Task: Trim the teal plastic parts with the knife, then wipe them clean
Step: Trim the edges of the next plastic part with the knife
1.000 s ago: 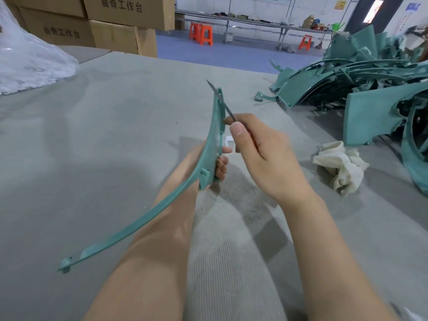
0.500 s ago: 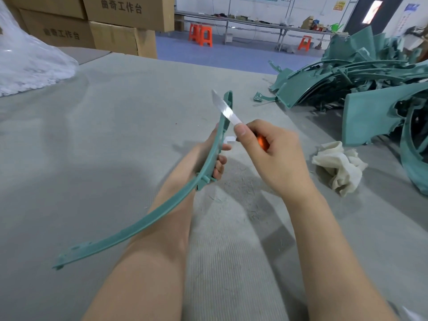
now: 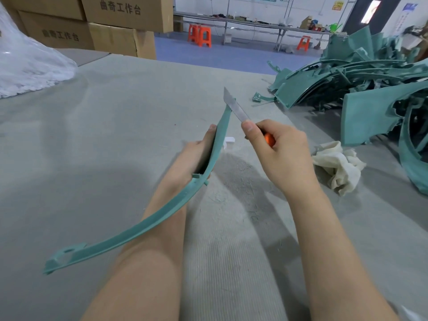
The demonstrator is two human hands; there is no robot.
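Over grey table [image 3: 115, 147], left hand [image 3: 196, 156] grips strip [image 3: 162, 218]; right hand [image 3: 284, 154], knife [image 3: 234, 106].

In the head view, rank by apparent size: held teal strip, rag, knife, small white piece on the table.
1. teal strip, clearly largest
2. rag
3. knife, handle partly hidden in the right hand
4. white piece, smallest

The teal strip [image 3: 148, 224] is matt plastic; the knife [image 3: 238, 110] has a dull metal blade. Right of the strip lies crumpled cream cloth [image 3: 338, 165].

Bare grey table [image 3: 115, 140] left; teal pile [image 3: 361, 89] and cloth [image 3: 338, 165] crowd the right
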